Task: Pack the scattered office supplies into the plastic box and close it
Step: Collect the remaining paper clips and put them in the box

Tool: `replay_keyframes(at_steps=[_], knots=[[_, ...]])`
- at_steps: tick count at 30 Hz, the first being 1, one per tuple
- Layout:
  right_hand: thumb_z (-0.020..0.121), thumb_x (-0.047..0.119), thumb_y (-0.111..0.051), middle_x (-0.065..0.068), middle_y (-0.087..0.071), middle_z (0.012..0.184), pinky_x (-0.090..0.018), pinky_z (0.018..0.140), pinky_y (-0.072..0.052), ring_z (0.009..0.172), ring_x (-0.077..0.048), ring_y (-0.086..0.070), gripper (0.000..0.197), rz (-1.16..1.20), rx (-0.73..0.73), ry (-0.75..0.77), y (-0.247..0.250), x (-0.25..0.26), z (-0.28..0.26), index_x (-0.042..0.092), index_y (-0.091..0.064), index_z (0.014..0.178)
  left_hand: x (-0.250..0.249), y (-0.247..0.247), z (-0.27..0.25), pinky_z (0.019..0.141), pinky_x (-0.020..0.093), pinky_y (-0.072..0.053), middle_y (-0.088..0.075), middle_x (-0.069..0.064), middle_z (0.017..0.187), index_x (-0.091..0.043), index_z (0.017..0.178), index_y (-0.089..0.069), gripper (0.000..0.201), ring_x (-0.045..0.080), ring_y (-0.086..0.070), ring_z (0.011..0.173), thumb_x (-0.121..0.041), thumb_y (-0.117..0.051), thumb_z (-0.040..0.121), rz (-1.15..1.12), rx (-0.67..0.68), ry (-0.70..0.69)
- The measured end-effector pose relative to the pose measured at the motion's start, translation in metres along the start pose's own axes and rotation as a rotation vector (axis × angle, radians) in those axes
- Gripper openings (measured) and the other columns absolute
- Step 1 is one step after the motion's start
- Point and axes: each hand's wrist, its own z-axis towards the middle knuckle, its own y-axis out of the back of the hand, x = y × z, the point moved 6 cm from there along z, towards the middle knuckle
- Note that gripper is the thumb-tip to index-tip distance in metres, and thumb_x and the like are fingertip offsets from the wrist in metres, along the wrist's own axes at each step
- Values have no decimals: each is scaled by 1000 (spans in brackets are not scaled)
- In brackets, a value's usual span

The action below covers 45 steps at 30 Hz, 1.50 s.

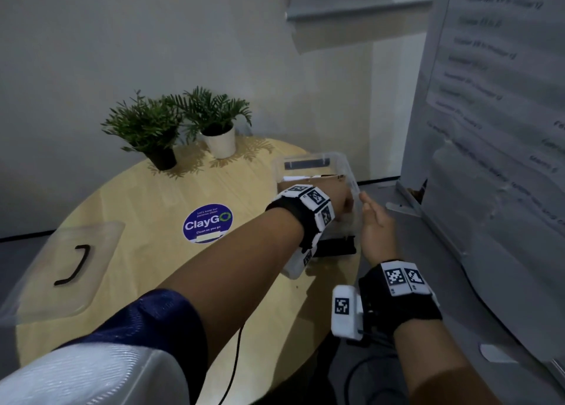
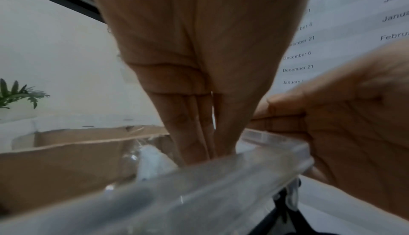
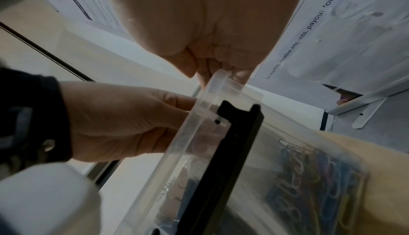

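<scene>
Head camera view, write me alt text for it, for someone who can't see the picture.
A person's left hand reaches into a clear plastic storage box at the right edge of a round light-wood table, while the right hand steadies its outer side. The box's clear flat lid lies on the table's left, and two small potted green plants stand at the back.

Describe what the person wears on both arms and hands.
Both hands bare: left hand, right hand. Each wrist carries a black strap with white blocks bearing black-and-white square markers. Left upper arm: dark blue sleeve. A thin black cable hangs below.
</scene>
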Motion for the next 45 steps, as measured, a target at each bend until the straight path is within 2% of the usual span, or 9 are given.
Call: replay_keyframes(at_steps=[7,12,16,20,25,30,34,39,45], knots=[[100,14,-36,1,-39,150,-31,117,-24,142,-14,-29,39,-193,-96,252,-21,43,-33,12,-47,138,70,16,-104,85,29,-49,-70,1,111,-20,115,-66,27,21,-64,100,-16,-53,91,-355,-329,48],[93,16,-38,-2,-54,131,-23,105,-33,126,-13,-46,34,-251,121,520,-108,66,-92,10,-58,121,178,-78,-194,100,29,-42,-54,0,138,-20,136,-50,41,20,-54,123,-13,-47,96,-309,-134,386],[95,19,-41,-6,-48,138,-30,102,-41,123,-23,-50,35,-587,505,265,-199,12,-95,10,-53,127,217,-156,-231,107,38,-38,-36,9,146,-17,146,-30,56,31,-42,130,-26,-49,94,-238,138,558],[98,35,-38,-6,-11,160,-39,120,-19,147,-27,-13,58,-845,635,85,-246,-24,-94,14,-23,149,220,-192,-244,102,38,-43,-32,11,131,-20,146,-26,70,33,-52,117,-24,-59,85,-437,76,577],[98,42,-38,-7,1,161,-40,122,-7,149,-28,4,69,-1022,814,158,-277,-33,-127,12,-8,152,233,-192,-244,98,28,-45,-32,8,130,-19,143,-34,73,29,-54,113,-15,-69,79,-619,-30,518],[83,43,-63,-3,-30,144,-37,110,-34,135,-24,-31,77,-889,771,268,-253,-22,-137,14,-27,145,237,-179,-237,98,29,-46,-39,1,124,-23,125,-55,54,23,-53,110,-18,-74,75,-483,-125,422],[63,61,-74,-9,-28,136,-39,107,-35,126,-29,-31,106,-1115,664,133,-249,-27,-126,15,-23,144,239,-175,-227,107,37,-37,-23,-2,151,-31,146,-27,89,26,-31,131,-30,-77,73,-259,-19,344],[69,32,-82,-8,-38,122,-39,98,-45,113,-30,-47,63,-886,693,68,-269,-29,-124,21,-49,122,234,-171,-225,96,32,-44,-47,0,131,-26,131,-55,56,22,-48,117,-23,-73,78,-274,8,245],[89,12,-55,-12,-48,109,-38,82,-50,94,-34,-56,12,-885,687,205,-273,-25,-135,12,-59,101,225,-175,-230,86,29,-44,-60,4,107,-17,109,-67,25,23,-59,101,-18,-66,83,-411,-100,300]])
